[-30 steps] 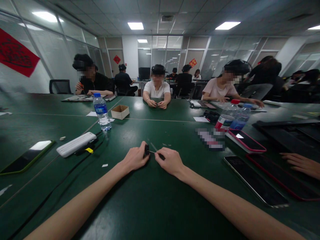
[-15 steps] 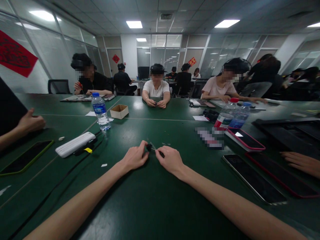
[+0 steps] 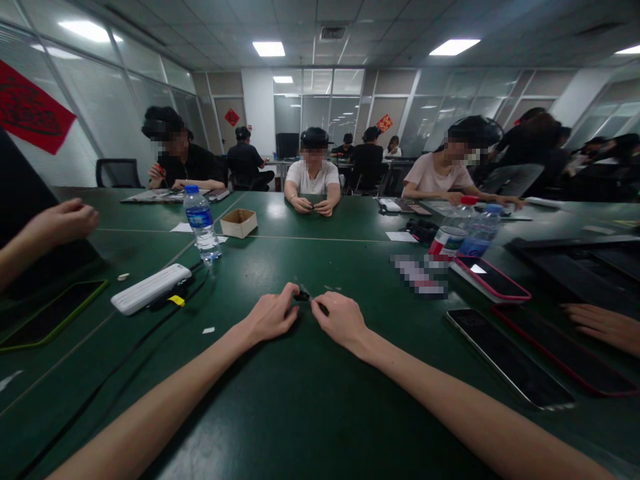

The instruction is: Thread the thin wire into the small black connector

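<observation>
My left hand (image 3: 273,313) rests on the green table (image 3: 300,400) with its fingers closed on a small black object (image 3: 302,295), whose kind is too small to make out. Just to the right, my right hand (image 3: 343,317) is closed too, thumb and forefinger pinched at the near end of that black object. Whatever lies inside the right fingers is hidden. Bits of clear film (image 3: 333,288) lie on the table just beyond my hands.
On the left stand a water bottle (image 3: 203,227), a small open box (image 3: 239,223) and a white power bank (image 3: 150,288) with a black cable. Two bottles (image 3: 475,230) and several phones (image 3: 510,357) lie or stand to the right. Other people's hands (image 3: 65,223) are at both sides.
The black object between my hands has turned and now reaches toward my right fingertips. A neighbour's hand at the left has risen. My forearms have hardly moved.
</observation>
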Motion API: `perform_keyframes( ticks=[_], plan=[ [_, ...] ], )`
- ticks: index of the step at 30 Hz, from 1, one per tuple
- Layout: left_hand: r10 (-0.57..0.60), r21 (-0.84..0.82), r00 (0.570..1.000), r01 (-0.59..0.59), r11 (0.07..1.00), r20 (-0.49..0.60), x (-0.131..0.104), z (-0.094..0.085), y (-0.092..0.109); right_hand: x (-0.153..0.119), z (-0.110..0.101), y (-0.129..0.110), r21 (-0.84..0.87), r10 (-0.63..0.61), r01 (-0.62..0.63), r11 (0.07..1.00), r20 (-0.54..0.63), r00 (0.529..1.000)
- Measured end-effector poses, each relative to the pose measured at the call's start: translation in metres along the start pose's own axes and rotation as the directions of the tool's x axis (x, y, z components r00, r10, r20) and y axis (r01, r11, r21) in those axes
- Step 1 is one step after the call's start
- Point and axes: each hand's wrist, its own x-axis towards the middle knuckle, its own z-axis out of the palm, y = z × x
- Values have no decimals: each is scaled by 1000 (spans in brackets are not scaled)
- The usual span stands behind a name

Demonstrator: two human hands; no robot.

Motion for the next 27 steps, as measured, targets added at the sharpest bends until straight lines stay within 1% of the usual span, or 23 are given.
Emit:
perform_keyframes(
  ticks=[7, 13, 22, 25, 27],
  plan=[
    [-20, -86, 998, 15, 996, -53, -1, -3, 4, 0, 0, 1, 37, -53, 53, 998, -5, 999],
    [0, -104, 999, -6, 995, -53, -1, -7, 7, -1, -1, 1, 66, -121, 121, 990, -17, 993],
    [54, -144, 998, -58, 988, -30, -2, -7, 5, -1, 1, 2, 72, -164, 169, 983, -64, 984],
    [39, -191, 998, -48, 980, -52, -1, -6, 4, -1, 0, 2, 69, -129, 135, 989, -74, 989],
    [-18, -246, 994, -10, 969, -110, 0, -4, 2, -1, 0, 3, 64, -84, 89, 994, -80, 993]
  ],
)
